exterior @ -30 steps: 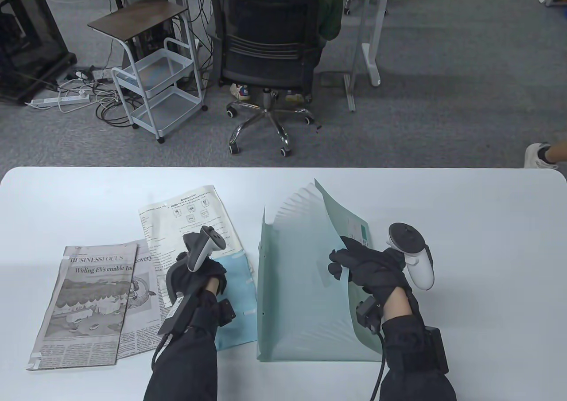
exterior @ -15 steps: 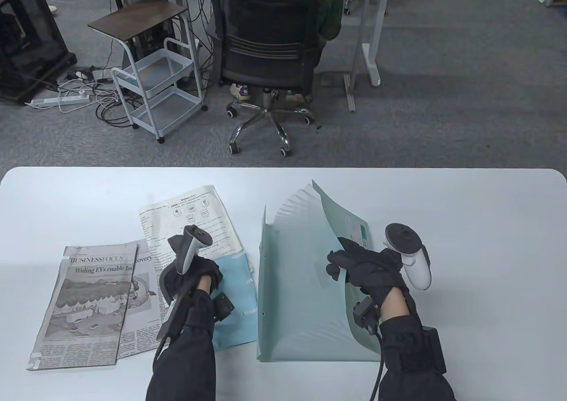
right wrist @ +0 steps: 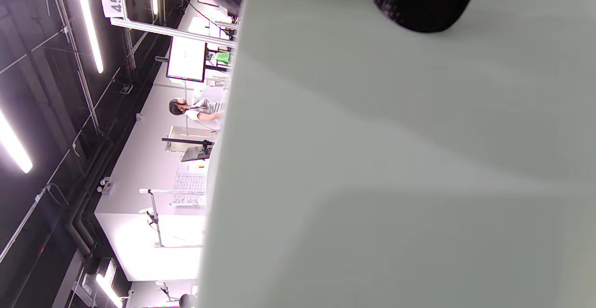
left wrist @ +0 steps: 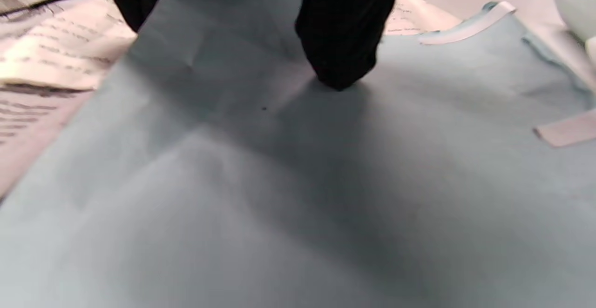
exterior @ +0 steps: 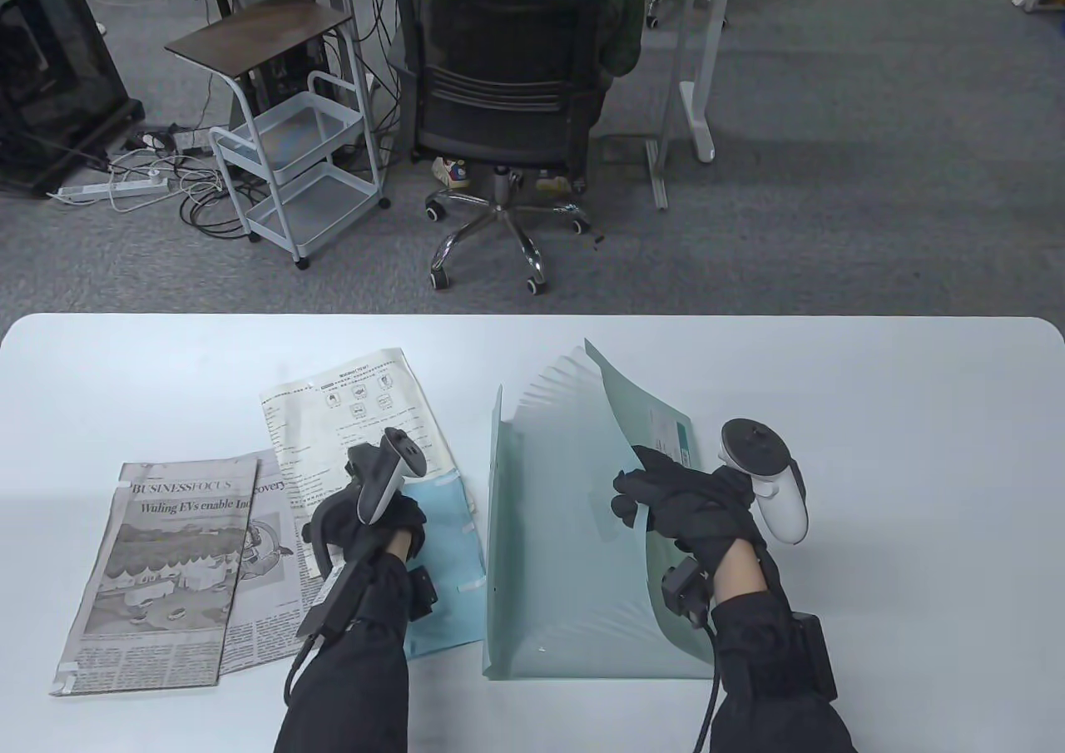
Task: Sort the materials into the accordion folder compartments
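Black-gloved, the right hand [exterior: 691, 512] curls its fingers over the edge of the accordion folder's front flap [exterior: 641, 487] and grips it, holding the flap up and back so the pockets stand fanned open. One accordion folder [exterior: 566, 553], pale green, stands on the white table [exterior: 874, 453] right of centre. The left hand [exterior: 370, 524] rests on a light blue sheet [exterior: 445, 553] just left of the folder; in the left wrist view one fingertip [left wrist: 342, 73] presses down on the blue paper, the fingers bent downward and closed on nothing. Three other papers lie further left: two newspaper pages [exterior: 166, 570], overlapping, and one printed leaflet [exterior: 358, 420] beyond the blue sheet. Past the table edge stand one black office chair [exterior: 499, 96] and one white wire trolley [exterior: 291, 154].
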Demonstrator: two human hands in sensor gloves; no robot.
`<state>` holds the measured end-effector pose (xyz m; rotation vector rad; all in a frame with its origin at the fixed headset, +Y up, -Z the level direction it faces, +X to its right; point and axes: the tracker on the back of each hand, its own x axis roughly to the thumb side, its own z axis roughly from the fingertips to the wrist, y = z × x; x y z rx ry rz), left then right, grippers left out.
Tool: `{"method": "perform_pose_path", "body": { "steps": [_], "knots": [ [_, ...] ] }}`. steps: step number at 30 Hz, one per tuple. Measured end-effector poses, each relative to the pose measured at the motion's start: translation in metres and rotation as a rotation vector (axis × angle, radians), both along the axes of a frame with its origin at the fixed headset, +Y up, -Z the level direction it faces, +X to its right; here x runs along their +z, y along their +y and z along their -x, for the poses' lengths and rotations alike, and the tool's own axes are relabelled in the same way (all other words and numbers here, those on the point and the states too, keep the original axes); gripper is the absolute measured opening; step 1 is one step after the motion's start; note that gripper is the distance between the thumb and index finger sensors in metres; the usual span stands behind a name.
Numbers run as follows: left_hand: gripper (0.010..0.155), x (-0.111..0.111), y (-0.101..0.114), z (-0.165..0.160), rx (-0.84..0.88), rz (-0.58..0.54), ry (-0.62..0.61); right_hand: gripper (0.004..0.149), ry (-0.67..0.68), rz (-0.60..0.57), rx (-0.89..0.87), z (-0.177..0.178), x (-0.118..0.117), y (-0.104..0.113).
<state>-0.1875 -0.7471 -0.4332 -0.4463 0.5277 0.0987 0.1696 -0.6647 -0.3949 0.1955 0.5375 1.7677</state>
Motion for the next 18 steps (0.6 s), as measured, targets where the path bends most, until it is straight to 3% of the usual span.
{"method": "perform_pose_path", "body": {
  "steps": [6, 11, 16, 18],
  "knots": [
    [0.088, 0.009, 0.030, 0.007, 0.119, -0.066, 0.056, 0.058, -0.004, -0.002, -0.003, -0.001, 0.000, 0.000],
    [0.085, 0.019, 0.061, 0.020, 0.216, -0.147, 0.099, 0.058, -0.004, -0.001, -0.006, -0.002, -0.001, 0.000],
    [0.089, 0.031, 0.074, 0.032, 0.472, -0.220, 0.189, 0.058, -0.005, 0.000, -0.007, -0.003, 0.000, 0.000],
    [0.082, 0.035, 0.073, 0.037, 0.613, -0.209, 0.229, 0.058, -0.004, 0.002, -0.006, -0.003, 0.000, 0.000]
  ]
}}
